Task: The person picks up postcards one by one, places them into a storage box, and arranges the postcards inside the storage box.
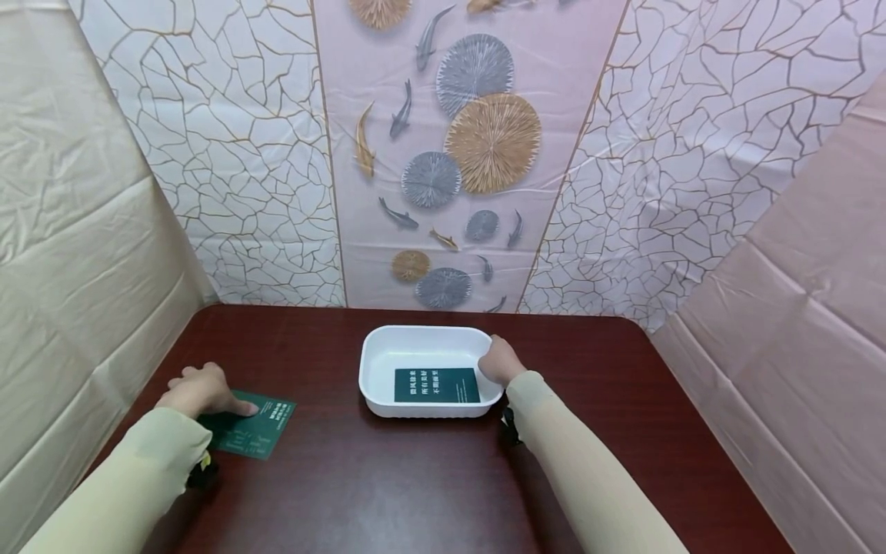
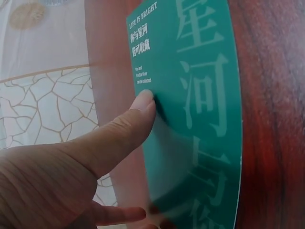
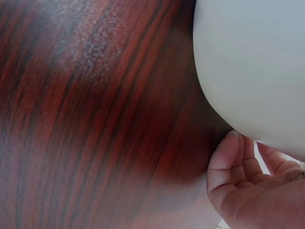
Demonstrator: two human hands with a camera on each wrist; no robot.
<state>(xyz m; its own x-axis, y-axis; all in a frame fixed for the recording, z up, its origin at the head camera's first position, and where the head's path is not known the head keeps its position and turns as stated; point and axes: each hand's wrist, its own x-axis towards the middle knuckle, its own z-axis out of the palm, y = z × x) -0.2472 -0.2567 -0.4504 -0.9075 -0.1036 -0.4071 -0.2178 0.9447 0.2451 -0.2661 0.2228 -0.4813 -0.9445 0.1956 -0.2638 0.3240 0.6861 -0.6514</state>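
Observation:
A green card (image 1: 259, 438) with white printing lies on the table at the left. My left hand (image 1: 198, 391) is over its far-left part. In the left wrist view the straight thumb (image 2: 126, 129) touches the card face near one long edge, while the other fingers (image 2: 116, 214) show beside that edge, partly cut off. A white plastic tray (image 1: 422, 340) stands near the table's middle, holding another green card (image 1: 450, 387) flat inside. My right hand (image 1: 502, 360) grips the tray's right end, its fingertips against the white wall (image 3: 252, 81) in the right wrist view.
The dark red wood table (image 1: 415, 485) runs back to a patterned cloth wall (image 1: 263, 192). Pale cloth hangs at the left (image 1: 90, 269) and right (image 1: 796, 323) sides, close to the table's edges.

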